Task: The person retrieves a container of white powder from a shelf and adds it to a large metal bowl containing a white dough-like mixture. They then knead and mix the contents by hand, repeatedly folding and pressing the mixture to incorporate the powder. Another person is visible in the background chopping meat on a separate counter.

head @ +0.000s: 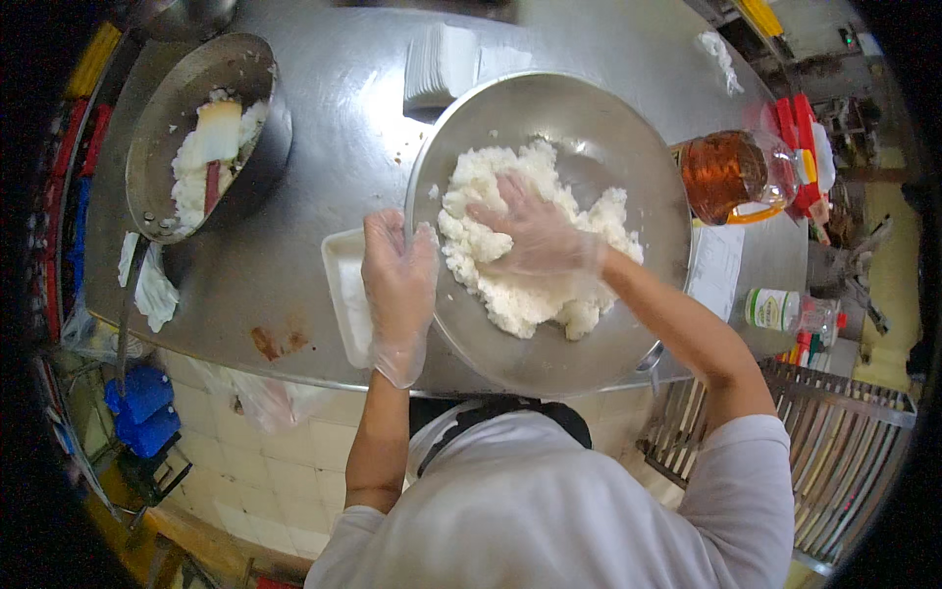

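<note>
A wide stainless steel bowl [544, 368] holds a mass of cooked white rice [508, 302]. My right hand [541, 228], in a clear plastic glove, lies with its fingers spread in the rice; it is slightly blurred, and some fingertips are hidden among the grains. At the bowl's left rim, my gloved left hand [397, 283] grips the edge, thumb upward. Partly behind that hand is a white foam tray [342, 294] on the steel table [324, 184].
A tilted pan [162, 96] at left holds rice and a spatula [217, 140]. Stacked white trays [438, 66] stand beyond the bowl. To the right are a large jug of amber liquid [725, 177] and a clear bottle [787, 309]. A slatted rack [824, 449] stands at lower right.
</note>
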{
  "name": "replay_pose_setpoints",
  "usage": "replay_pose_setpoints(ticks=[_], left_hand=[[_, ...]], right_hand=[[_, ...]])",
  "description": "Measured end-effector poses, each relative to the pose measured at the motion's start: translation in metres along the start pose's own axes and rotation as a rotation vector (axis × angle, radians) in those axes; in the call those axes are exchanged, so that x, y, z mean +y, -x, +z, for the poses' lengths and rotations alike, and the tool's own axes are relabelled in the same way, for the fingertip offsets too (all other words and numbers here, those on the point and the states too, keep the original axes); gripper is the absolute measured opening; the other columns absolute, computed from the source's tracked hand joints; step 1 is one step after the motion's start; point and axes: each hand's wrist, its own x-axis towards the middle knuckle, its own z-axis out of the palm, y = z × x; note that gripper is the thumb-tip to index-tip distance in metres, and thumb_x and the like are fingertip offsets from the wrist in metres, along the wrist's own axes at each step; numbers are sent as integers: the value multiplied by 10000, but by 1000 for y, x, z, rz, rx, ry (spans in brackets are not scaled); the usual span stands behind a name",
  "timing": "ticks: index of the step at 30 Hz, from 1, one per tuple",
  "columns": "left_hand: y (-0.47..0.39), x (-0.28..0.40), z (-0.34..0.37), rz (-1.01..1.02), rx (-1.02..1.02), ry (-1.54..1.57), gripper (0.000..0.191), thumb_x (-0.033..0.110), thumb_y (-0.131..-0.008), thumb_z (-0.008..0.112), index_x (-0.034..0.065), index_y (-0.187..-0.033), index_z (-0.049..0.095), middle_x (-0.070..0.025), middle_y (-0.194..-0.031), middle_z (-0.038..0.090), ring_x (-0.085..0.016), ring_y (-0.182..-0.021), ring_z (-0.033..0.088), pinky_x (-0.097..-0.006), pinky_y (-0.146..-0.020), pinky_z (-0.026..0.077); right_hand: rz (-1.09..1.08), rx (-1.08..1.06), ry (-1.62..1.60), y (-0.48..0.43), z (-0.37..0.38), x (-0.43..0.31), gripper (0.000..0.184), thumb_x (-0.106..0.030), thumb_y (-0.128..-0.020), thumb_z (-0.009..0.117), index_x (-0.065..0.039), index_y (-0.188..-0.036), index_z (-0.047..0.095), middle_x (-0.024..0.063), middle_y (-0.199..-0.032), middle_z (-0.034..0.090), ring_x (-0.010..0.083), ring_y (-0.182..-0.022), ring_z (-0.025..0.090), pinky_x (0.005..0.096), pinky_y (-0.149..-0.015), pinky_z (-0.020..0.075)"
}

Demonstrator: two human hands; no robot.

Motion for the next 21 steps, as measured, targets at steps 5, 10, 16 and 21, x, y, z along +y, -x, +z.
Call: replay_pose_setpoints(ticks=[5,10,16,21], left_hand=[[-12,-3,-5,45,-76,-101,207,32,-833,550,-12,-1001,437,-105,-897,520,-161,-870,507,-283,-822,411],[-23,-9,-3,83,-130,-23,204,27,-830,552,10,-996,433,-55,-899,476,-119,-866,466,-247,-794,395],[-27,-8,2,128,-58,-164,220,9,-798,563,-16,-980,441,-96,-879,523,-143,-823,509,-269,-771,427],[-29,-10,2,133,-47,-153,214,3,-797,565,-20,-972,443,-97,-884,522,-142,-814,514,-271,-766,432]], right_hand=[[80,-214,-828,39,-81,42,684,-595,-787,513,-186,-1327,414,94,-1422,299,256,-1320,254,435,-1069,250],[359,-72,-1052,0,-84,77,725,-590,-791,513,-106,-1322,410,83,-1357,387,226,-1259,342,388,-1056,273],[-281,-411,-1150,-81,-33,89,614,-512,-867,448,-84,-1306,433,112,-1340,425,231,-1177,439,351,-1003,340],[-822,-815,-804,-98,-22,37,547,-441,-851,513,-102,-1277,474,107,-1305,469,201,-1154,461,394,-991,341]])
